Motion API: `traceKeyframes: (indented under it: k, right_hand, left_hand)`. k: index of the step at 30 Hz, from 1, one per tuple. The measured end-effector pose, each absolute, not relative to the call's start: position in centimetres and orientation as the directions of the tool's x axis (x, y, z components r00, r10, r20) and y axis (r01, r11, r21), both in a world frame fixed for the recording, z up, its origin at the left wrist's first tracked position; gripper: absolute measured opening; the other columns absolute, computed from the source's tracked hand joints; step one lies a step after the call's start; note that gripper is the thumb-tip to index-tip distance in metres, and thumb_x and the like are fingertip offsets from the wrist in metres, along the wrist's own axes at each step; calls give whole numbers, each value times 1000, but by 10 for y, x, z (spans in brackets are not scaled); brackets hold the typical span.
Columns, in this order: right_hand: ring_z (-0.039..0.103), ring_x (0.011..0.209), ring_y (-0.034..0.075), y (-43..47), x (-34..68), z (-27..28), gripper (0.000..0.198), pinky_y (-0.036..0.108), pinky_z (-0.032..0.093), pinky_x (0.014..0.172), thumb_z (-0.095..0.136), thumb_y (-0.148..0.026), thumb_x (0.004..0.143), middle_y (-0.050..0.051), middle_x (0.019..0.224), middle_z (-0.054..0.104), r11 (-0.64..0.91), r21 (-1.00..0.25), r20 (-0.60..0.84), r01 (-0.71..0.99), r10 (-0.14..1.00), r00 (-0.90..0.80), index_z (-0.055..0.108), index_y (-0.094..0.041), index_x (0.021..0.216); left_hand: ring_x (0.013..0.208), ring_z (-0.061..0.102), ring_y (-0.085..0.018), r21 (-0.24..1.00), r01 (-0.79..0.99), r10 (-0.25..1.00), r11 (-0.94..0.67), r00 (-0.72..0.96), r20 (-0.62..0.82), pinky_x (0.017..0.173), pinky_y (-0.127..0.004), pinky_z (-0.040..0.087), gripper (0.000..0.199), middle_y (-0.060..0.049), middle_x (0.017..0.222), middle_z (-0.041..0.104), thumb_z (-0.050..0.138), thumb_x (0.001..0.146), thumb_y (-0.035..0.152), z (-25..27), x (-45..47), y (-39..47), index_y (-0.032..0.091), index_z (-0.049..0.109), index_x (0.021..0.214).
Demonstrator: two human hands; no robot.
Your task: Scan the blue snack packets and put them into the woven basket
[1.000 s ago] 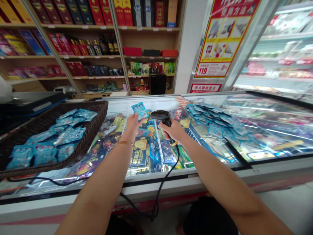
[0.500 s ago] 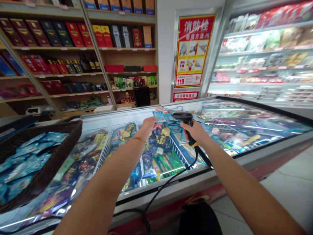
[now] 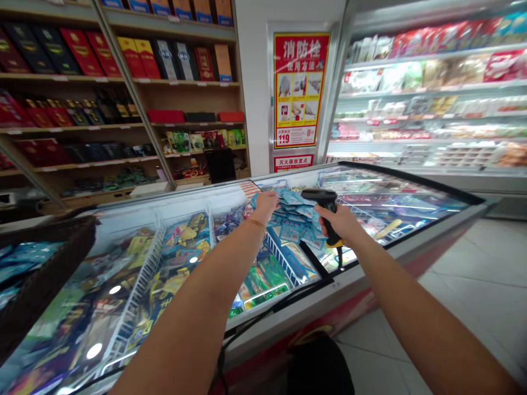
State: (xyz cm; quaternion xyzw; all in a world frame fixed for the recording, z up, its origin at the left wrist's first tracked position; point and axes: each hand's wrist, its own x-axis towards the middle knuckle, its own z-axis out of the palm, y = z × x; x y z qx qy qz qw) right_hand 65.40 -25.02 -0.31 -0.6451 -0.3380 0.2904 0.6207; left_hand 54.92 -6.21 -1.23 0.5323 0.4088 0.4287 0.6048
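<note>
My left hand (image 3: 265,206) reaches over the freezer's glass top, its fingers closed at the left edge of a pile of small blue packets (image 3: 291,231). A bit of blue packet shows beside those fingers; the rest is hidden behind the hand. My right hand (image 3: 343,222) is wrapped round the grip of a black and yellow barcode scanner (image 3: 320,195), held just right of the pile with its head pointing left over the packets. A cord hangs from the scanner's handle.
A dark woven basket (image 3: 53,274) with more blue packets stands at the left on the chest freezer (image 3: 362,274). Frozen goods lie under the glass. Shelves of boxes (image 3: 164,60) stand behind, a lit display fridge (image 3: 428,99) at right. The cord crosses the freezer's front edge.
The view has turned to the right. My left hand has moved with a blue packet to the pile's left edge. The scanner stays in my right hand, and more of the pile shows.
</note>
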Motion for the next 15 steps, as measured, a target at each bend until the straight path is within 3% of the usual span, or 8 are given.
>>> traceKeyframes:
  k: [5, 10, 15]
  right_hand:
    - [50, 32, 11, -229, 615, -9, 26, 23, 39, 32, 72, -34, 85, -5, 51, 56, 5, -996, 49, 85, 848, 528, 50, -21, 81]
    - [50, 31, 11, -197, 552, -14, 32, 22, 38, 32, 76, -39, 82, -6, 51, 56, 44, -995, 75, 89, 916, 394, 50, -21, 82]
    - [51, 32, 11, -160, 485, -15, 31, 23, 40, 32, 75, -39, 83, -5, 51, 56, 82, -991, 106, 103, 963, 247, 50, -21, 81]
  left_hand:
    - [78, 69, -18, 999, -33, 979, 13, 206, -6, 68, -26, 51, 18, -7, 80, 69, 69, 76, 7, -10, 483, -42, 15, 69, 92]
    - [74, 67, -21, 994, 47, 993, -96, -69, 99, 65, -28, 48, 23, -7, 72, 65, 71, 70, 9, -14, 370, -10, 16, 70, 91]
    - [74, 66, -23, 961, 216, 916, -174, -321, 238, 71, -31, 50, 24, -7, 73, 66, 67, 69, 10, -8, 228, 22, 15, 73, 91]
